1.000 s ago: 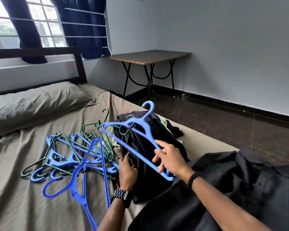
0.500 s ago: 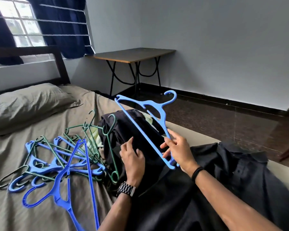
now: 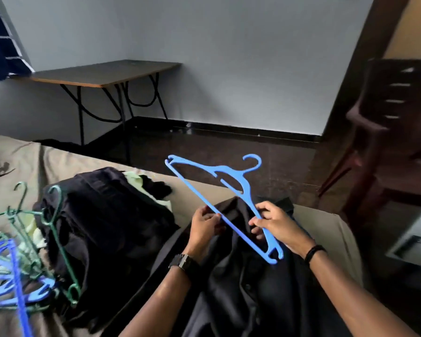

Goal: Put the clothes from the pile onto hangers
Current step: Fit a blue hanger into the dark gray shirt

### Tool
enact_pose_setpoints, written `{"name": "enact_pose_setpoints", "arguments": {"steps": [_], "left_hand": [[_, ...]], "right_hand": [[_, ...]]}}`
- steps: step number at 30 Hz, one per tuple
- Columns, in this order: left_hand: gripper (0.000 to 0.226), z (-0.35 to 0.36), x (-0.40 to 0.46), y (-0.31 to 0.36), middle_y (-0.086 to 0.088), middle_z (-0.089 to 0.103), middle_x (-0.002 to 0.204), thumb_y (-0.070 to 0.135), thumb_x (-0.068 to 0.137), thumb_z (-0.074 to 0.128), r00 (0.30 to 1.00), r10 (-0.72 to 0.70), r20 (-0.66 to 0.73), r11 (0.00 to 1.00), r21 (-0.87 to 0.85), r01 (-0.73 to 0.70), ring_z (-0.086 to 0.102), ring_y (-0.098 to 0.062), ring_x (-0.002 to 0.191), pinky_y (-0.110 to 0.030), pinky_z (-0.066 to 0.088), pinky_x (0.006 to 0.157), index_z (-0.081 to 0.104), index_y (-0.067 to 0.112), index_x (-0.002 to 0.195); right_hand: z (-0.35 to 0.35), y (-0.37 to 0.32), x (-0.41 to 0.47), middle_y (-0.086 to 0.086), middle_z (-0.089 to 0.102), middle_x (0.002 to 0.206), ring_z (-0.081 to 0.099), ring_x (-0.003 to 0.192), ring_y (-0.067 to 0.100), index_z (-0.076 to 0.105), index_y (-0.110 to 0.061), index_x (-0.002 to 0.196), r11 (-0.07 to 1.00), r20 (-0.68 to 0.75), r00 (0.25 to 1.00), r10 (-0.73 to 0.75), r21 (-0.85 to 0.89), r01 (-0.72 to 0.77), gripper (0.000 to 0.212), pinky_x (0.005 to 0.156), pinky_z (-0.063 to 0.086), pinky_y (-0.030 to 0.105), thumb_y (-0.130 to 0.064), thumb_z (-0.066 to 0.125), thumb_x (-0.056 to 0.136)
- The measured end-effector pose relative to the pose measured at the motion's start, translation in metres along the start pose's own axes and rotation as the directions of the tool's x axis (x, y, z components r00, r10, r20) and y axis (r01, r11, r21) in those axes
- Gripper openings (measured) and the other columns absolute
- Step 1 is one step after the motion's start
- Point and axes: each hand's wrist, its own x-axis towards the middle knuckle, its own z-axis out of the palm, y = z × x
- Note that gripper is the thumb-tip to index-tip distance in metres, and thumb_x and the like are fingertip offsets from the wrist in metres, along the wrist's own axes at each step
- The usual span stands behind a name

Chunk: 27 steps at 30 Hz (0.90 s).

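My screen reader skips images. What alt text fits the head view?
Both hands, left hand and right hand, hold a blue hanger above a black shirt on a bed. Clothes pile and more hangers lie left.

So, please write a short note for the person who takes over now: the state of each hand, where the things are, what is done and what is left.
Left hand: pinches the bottom bar of the blue hanger.
Right hand: grips the hanger's sloped arm.
The hanger is held in the air above the black shirt, which lies spread on the bed.
The clothes pile is to the left, with spare hangers beside it.
Done: one hanger picked, shirt laid out.
Left: put the hanger into this shirt, then do the pile.
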Motion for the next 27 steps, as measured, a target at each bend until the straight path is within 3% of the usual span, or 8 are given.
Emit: {"name": "enact_pose_setpoints", "arguments": {"steps": [5,7,9,13,16,20,24,27], "left_hand": [[0.016,0.067,0.004,-0.028,-0.011,0.055,0.08,-0.008,0.093,0.045,0.977,-0.129,0.172,0.988,0.104,0.112,0.06,-0.016,0.058,-0.027,0.052,0.05,0.039,0.005,0.1],[0.016,0.088,0.008,-0.041,-0.01,0.055,0.079,-0.006,0.093,0.045,0.961,-0.178,0.211,0.975,0.173,0.142,0.06,-0.013,0.055,-0.025,0.051,0.049,0.038,0.006,0.101],[0.012,0.105,0.011,-0.049,-0.009,0.056,0.075,-0.004,0.093,0.046,0.947,-0.221,0.235,0.962,0.209,0.173,0.059,-0.011,0.051,-0.025,0.052,0.05,0.04,0.004,0.099],[0.01,0.124,0.023,-0.049,-0.007,0.054,0.067,-0.001,0.093,0.046,0.916,-0.262,0.302,0.931,0.328,0.159,0.054,-0.012,0.047,-0.024,0.05,0.048,0.042,0.007,0.098],[0.013,0.127,0.05,-0.043,-0.009,0.062,0.074,0.006,0.091,0.047,0.967,-0.115,0.226,0.86,0.51,-0.017,0.06,-0.019,0.058,-0.031,0.054,0.057,0.05,0.008,0.104],[0.022,0.115,0.093,-0.035,-0.02,0.063,0.107,0.006,0.085,0.048,0.975,0.187,0.124,0.62,0.755,-0.215,0.058,-0.033,0.104,-0.036,0.042,0.09,0.06,0.001,0.103],[0.031,0.105,0.124,-0.031,-0.026,0.053,0.113,0.008,0.085,0.049,0.964,0.245,0.107,0.436,0.876,-0.208,0.048,-0.043,0.108,-0.041,0.035,0.096,0.054,-0.002,0.113],[0.042,0.104,0.134,-0.031,-0.027,0.051,0.118,0.012,0.088,0.05,0.98,0.182,0.086,0.465,0.87,-0.163,0.046,-0.044,0.114,-0.042,0.033,0.097,0.041,-0.001,0.127]], "right_hand": [[-0.064,0.02,0.01,0.011,0.061,0.09,0.061,0.073,0.02,0.048,-0.009,0.11,0.972,0.005,0.972,0.234,0.018,-0.234,0.023,0.058,0.054,0.028,-0.004,0.06,0.091],[-0.079,0.028,0.019,0.011,0.059,0.087,0.058,0.068,0.021,0.053,-0.008,0.098,0.952,-0.065,0.953,0.297,0.095,-0.291,0.006,0.054,0.051,0.027,-0.013,0.055,0.095],[-0.089,0.04,0.032,0.009,0.058,0.079,0.051,0.056,0.018,0.053,-0.01,0.089,0.953,-0.182,0.938,0.296,0.13,-0.275,0.014,0.042,0.042,0.022,-0.017,0.047,0.099],[-0.099,0.051,0.048,0.009,0.06,0.07,0.036,0.042,0.013,0.055,-0.012,0.083,0.983,-0.408,0.895,0.184,0.055,-0.177,0.019,0.033,0.022,0.016,-0.015,0.044,0.098],[-0.116,0.045,0.055,0.007,0.063,0.066,0.051,0.044,0.004,0.059,-0.009,0.074,0.974,-0.521,0.852,-0.06,-0.217,-0.064,0.022,0.044,0.036,0.018,-0.013,0.051,0.095],[-0.148,0.032,0.057,0.002,0.07,0.068,0.069,0.066,0.013,0.067,-0.016,0.081,0.918,-0.538,0.811,-0.231,-0.398,-0.002,0.012,0.07,0.051,0.035,-0.017,0.06,0.09],[-0.172,0.021,0.047,0.0,0.071,0.075,0.065,0.059,-0.004,0.07,-0.016,0.09,0.899,-0.553,0.768,-0.324,-0.432,0.069,0.006,0.064,0.049,0.014,-0.015,0.064,0.09],[-0.183,0.024,0.042,-0.002,0.069,0.074,0.063,0.059,-0.009,0.072,-0.009,0.097,0.892,-0.592,0.721,-0.36,-0.445,0.079,0.013,0.059,0.045,0.006,-0.016,0.066,0.089]]}}
